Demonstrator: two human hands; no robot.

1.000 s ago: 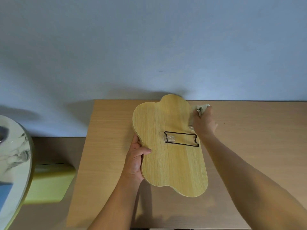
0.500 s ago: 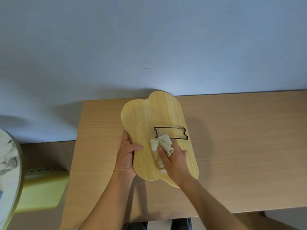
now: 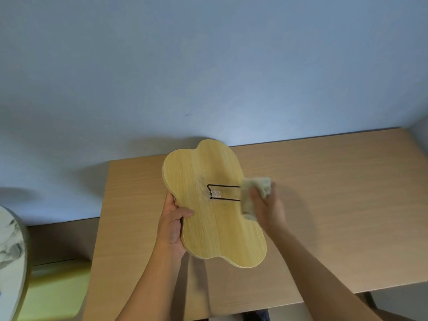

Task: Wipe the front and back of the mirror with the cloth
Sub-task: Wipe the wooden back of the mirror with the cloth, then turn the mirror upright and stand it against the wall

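The cloud-shaped mirror shows its light wooden back, with a black wire stand folded flat across the middle. My left hand grips the mirror's left edge, thumb on the wood, holding it tilted over the table. My right hand is at the mirror's right edge, closed on a crumpled beige cloth that presses against the wood beside the stand's right end. The glass side is hidden underneath.
A light wooden table stands against a pale blue wall. To the left are a round marble-patterned tabletop and a yellow-green seat low beside the table.
My right hand swept the cloth from the mirror's upper right edge down to its lower middle, then back out to the right edge by the stand. My left hand kept its grip.
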